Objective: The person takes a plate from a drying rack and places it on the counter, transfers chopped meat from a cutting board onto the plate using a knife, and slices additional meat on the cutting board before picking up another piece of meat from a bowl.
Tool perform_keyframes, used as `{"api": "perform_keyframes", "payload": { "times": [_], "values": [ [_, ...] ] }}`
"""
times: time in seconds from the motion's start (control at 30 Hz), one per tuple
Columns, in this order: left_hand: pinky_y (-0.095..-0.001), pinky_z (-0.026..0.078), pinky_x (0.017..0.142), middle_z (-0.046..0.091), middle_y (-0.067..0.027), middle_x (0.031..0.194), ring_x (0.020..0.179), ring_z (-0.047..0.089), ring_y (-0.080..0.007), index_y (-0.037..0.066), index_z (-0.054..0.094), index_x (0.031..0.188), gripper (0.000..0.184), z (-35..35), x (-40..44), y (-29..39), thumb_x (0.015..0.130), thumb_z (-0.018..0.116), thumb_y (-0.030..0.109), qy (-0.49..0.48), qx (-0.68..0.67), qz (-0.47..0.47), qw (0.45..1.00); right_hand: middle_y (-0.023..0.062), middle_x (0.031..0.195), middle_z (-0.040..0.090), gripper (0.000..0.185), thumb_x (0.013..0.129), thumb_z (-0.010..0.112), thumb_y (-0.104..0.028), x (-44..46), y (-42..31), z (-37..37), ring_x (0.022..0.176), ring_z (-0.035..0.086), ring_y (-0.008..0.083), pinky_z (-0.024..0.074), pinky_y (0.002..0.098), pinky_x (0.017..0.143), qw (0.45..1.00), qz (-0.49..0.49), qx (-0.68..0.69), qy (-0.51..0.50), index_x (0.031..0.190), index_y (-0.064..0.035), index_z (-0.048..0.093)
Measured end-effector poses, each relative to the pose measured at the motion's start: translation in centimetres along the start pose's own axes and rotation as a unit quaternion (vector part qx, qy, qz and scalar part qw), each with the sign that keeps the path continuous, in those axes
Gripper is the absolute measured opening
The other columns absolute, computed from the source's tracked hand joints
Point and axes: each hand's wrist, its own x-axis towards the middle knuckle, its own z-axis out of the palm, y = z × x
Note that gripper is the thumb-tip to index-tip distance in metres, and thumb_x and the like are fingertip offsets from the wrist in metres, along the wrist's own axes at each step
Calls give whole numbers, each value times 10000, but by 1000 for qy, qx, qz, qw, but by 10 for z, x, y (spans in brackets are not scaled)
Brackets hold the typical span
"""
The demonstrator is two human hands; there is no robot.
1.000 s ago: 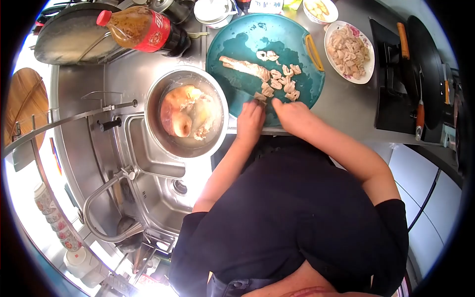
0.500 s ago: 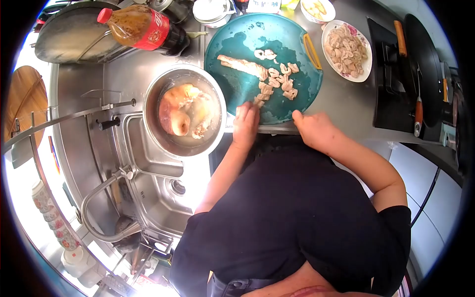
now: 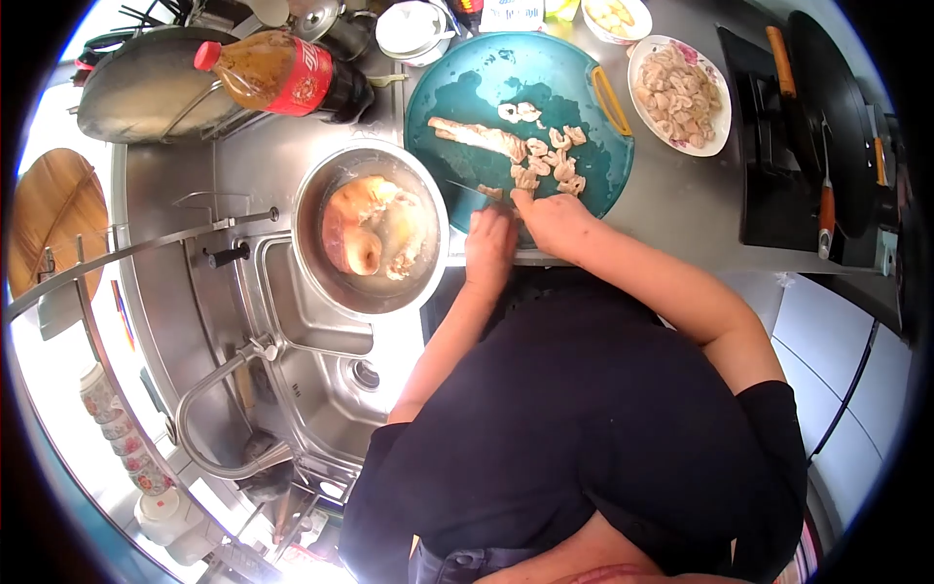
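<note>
Left hand (image 3: 492, 237), fingers curled, at six o'clock of green round board (image 3: 452, 92); grip could not be told. Right hand (image 3: 557, 222) closed on knife (image 3: 471, 187), handle hidden. Pale curled meat pieces (image 3: 564, 170), ridged strip (image 3: 477, 137) lay mid-board. Shiny steel bowl (image 3: 300, 234) at eight; bottle (image 3: 298, 84), red label, white script illegible, at ten.

Bright overall, white glare at left, fisheye-bent edges, black corners.

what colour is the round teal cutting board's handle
The handle on the round teal cutting board is yellow-orange, seen best in the head view.
</note>
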Motion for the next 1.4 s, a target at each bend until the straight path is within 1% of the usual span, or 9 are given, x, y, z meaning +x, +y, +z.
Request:
{"api": "perform_keyframes", "payload": {
  "times": [0.13, 0.2, 0.33, 0.63, 0.8, 0.93, 1.03, 1.27, 1.4],
  "values": [
    [-465, 448, 863, 544, -185, 1163, 1015, 507, -395, 2, 573, 1100, 396, 5, 1, 5, 739, 727, 48, 39, 5, -47, 998, 207, 734, 663, 175, 916, 552, -157, -41, 20, -8, 733, 665, 416, 521, 497, 635, 996, 52, 58, 48, 1019, -39, 473],
    [-460, 415, 987, 442, -222, 1351, 1190, 458, -405, 33, 493, 1248, 672, 14, 6, 8, 675, 830, 135, 38, -38, -78, 995, 216, 735, 649, 206, 964, 519, -236, -72, 31, -24, 731, 636, 452, 492, 537, 651, 982, 94, 120, 109, 1026, -44, 477],
    [-485, 384, 1048, 351, -255, 1433, 1271, 395, -443, 29, 412, 1344, 865, 34, 36, 27, 637, 885, 180, 8, -67, -29, 997, 253, 801, 643, 257, 963, 529, -244, -98, 79, -37, 788, 622, 458, 480, 508, 688, 934, 212, 215, 190, 1024, 4, 500],
    [-518, 368, 1066, 399, -194, 1450, 1321, 377, -461, 95, 543, 1312, 731, 65, 94, 43, 654, 853, 170, 16, -12, 48, 999, 255, 834, 642, 300, 948, 558, -243, -95, 106, 4, 766, 634, 395, 495, 434, 703, 870, 236, 401, 164, 1069, 32, 553],
    [-504, 401, 1038, 557, -145, 1305, 1273, 455, -425, 78, 646, 1175, 493, 75, 98, 34, 713, 791, 172, 33, -22, 50, 998, 119, 691, 580, 426, 960, 564, -293, -81, 99, 22, 477, 535, 168, 453, 334, 461, 821, 234, 501, 143, 1232, 31, 515],
    [-437, 438, 1006, 551, -186, 1302, 1201, 530, -391, 34, 643, 1149, 403, 84, 96, 35, 762, 744, 89, 127, -130, -39, 983, 274, 862, 637, 375, 949, 557, -268, -54, 79, 26, 772, 641, 421, 506, 451, 673, 868, 155, 442, 162, 1129, 59, 520],
    [-411, 442, 995, 527, -183, 1339, 1191, 546, -335, 4, 629, 1160, 360, 87, 104, 35, 807, 697, 24, 180, -188, -101, 960, 324, 974, 627, 316, 944, 542, -242, -39, 60, 15, 953, 609, 480, 495, 476, 771, 859, 149, 466, 151, 1073, 46, 521],
    [-429, 402, 1037, 597, -178, 1257, 1219, 522, -347, 17, 671, 1096, 311, 96, 155, 79, 789, 719, 22, 190, -254, -49, 947, 176, 662, 609, 203, 945, 523, -196, -58, 72, -20, 481, 586, 268, 471, 404, 485, 794, 144, 536, 248, 1002, -2, 503],
    [-426, 417, 986, 616, -147, 1205, 1138, 544, -333, 48, 683, 1054, 287, 144, 202, 123, 772, 733, 68, 166, -295, 27, 941, 57, 588, 540, 151, 955, 526, -186, -83, 120, -45, 432, 519, 162, 425, 320, 411, 751, 187, 547, 319, 1004, -43, 522]
  ]
}}
